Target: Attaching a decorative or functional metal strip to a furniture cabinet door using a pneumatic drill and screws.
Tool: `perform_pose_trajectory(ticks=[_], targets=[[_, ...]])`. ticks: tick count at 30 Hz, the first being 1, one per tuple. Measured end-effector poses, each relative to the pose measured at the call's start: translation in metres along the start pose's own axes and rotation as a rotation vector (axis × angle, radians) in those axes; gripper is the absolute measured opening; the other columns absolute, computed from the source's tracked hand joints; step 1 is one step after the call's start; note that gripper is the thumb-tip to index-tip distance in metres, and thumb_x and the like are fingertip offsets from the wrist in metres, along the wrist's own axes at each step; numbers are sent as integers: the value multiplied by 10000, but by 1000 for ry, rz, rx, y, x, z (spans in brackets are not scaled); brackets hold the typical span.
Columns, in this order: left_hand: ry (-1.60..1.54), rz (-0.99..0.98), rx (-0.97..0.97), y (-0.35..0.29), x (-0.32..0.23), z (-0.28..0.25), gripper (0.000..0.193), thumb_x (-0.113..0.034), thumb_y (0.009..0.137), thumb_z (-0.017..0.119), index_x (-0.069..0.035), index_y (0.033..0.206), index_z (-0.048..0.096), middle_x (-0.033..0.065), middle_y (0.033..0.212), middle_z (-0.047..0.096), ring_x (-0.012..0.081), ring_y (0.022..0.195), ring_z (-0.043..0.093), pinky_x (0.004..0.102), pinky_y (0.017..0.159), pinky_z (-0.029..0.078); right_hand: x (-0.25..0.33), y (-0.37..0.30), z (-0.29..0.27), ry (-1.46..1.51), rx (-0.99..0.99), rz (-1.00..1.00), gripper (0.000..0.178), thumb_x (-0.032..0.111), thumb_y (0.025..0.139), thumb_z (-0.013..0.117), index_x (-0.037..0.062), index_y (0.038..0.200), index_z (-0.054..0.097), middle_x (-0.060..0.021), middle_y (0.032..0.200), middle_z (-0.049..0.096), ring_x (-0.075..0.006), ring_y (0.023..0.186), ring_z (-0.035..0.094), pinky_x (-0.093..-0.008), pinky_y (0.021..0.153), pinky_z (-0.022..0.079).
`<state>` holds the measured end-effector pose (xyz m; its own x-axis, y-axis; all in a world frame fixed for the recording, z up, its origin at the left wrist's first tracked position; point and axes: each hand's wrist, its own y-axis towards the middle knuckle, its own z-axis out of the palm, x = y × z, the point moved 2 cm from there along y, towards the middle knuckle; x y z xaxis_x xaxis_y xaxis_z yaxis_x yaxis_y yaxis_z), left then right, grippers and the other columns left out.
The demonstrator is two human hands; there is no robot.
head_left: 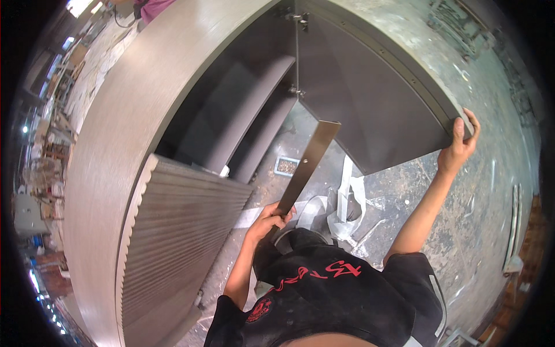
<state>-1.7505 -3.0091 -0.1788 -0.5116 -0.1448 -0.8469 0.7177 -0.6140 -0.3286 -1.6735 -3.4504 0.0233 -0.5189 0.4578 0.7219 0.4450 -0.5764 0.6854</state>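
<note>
My left hand [272, 218] is closed around the lower end of a long flat brownish metal strip [312, 156], which slants up and to the right and has small holes or screws along its face. At the right, my right hand [461, 141] grips the outer corner of an open dark grey cabinet door [376, 92], thumb on the inner face. Hinges [302, 22] join that door to the cabinet [115, 115], a wood-grain piece with a curved-looking top. Inside it are dark shelves [254, 115]. A ribbed front panel [179, 243] covers its nearer part.
On the floor below lies a small blue-edged tray [286, 166] of small parts. White plastic wrapping [350, 202] is crumpled near my feet. Long pale bars [513, 228] lie at the far right. Part of another person in purple [153, 8] shows behind the cabinet.
</note>
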Motion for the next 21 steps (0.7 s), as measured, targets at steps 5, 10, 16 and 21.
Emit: perform_pose_trajectory(ticks=[5,10,16,21], targets=[[-90,117,284,39,-28,13,532,-182,593,606,69,1062,603,65,623,498,138,526,455,276,508,376,0,-11,-2,-129,-68,54,424,313,897,710,9,1170,597,-89,1102,617,-159,998,556,-287,899,423],[-318,-6,699,90,-38,52,447,-161,648,675,106,1002,623,88,596,516,161,499,448,297,469,350,0,-39,-13,-400,-233,52,550,320,877,725,-6,1272,524,-139,1162,626,-208,1059,591,-341,902,460],[-381,-93,1099,126,-39,103,407,-149,626,725,104,935,650,78,596,520,155,526,448,290,456,320,76,-84,-10,-459,-233,-38,566,227,849,715,36,1325,475,-139,1242,604,-240,1116,584,-374,903,473],[-126,-254,1085,129,-47,118,406,-168,626,692,105,918,620,66,560,515,132,457,474,272,435,363,119,-129,-9,182,240,298,718,262,783,768,39,1373,425,-132,1274,568,-228,1119,578,-369,891,472]])
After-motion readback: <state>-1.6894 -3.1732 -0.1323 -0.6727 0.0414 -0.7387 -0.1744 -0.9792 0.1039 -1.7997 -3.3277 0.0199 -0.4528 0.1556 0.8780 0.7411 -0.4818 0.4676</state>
